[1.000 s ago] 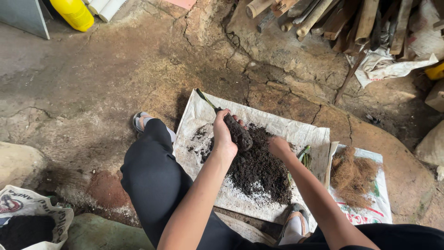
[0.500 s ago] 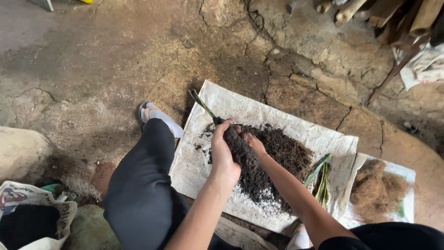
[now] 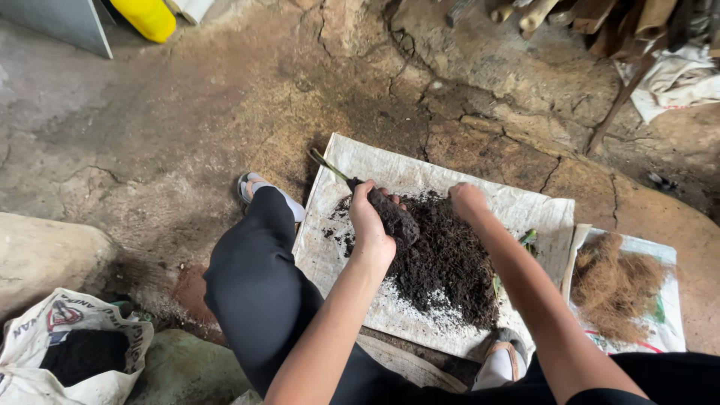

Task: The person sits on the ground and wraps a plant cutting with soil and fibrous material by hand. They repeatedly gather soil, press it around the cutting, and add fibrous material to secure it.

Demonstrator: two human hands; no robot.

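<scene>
STEP: you packed dark soil around a plant stem — firm, even pressure would serve, leaf tip kept clear | LEFT: your left hand (image 3: pixel 373 225) was clenched on the soil clump (image 3: pixel 396 217), over the white sack (image 3: pixel 390 171) on the floor | RIGHT: your right hand (image 3: pixel 468 201) was knuckles-up in the soil heap (image 3: pixel 450 262) — grip state could not be told.

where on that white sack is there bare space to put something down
Bare patches on the white sack: the far strip beyond the soil pile, and the near-left corner beside the black-clad knee. The middle is crowded: soil, the left hand gripping a soil clump, the right hand.
</scene>
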